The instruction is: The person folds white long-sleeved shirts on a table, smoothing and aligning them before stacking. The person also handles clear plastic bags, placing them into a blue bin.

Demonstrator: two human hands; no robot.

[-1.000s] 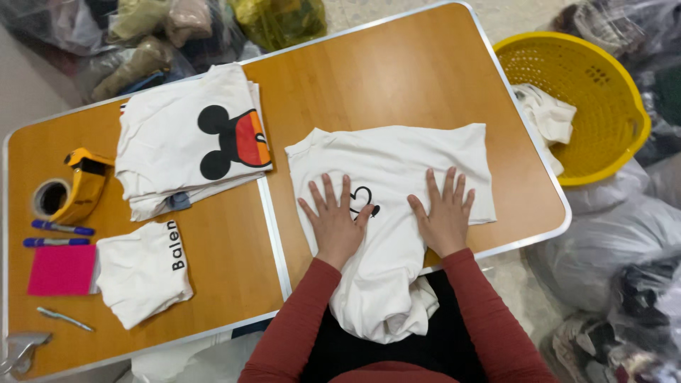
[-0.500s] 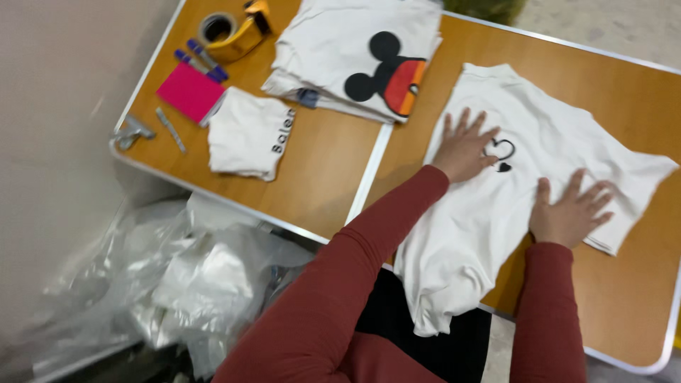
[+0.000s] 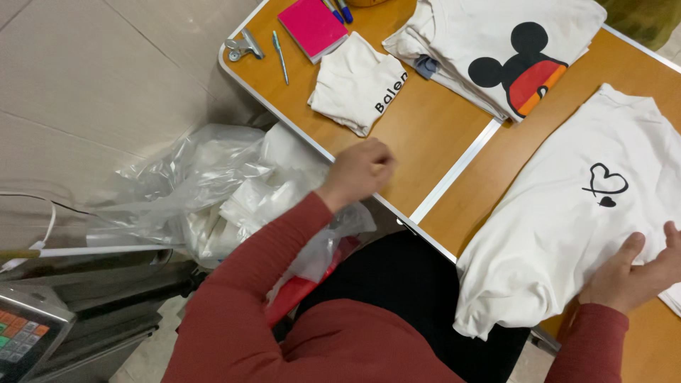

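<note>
While left hand (image 3: 363,170) is hovering, fingers curled shut, over table edge (image 3: 312,142), right hand (image 3: 631,273) is pressing, fingers spread, on shirt (image 3: 567,213); two pens (image 3: 339,8) lying beyond knuckles.

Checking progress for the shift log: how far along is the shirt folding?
Done: a folded stack of white shirts and a small folded shirt lie on the table. In hand: right hand rests on the heart-print shirt; left hand is closed near the plastic bags. Left: folding it.
</note>
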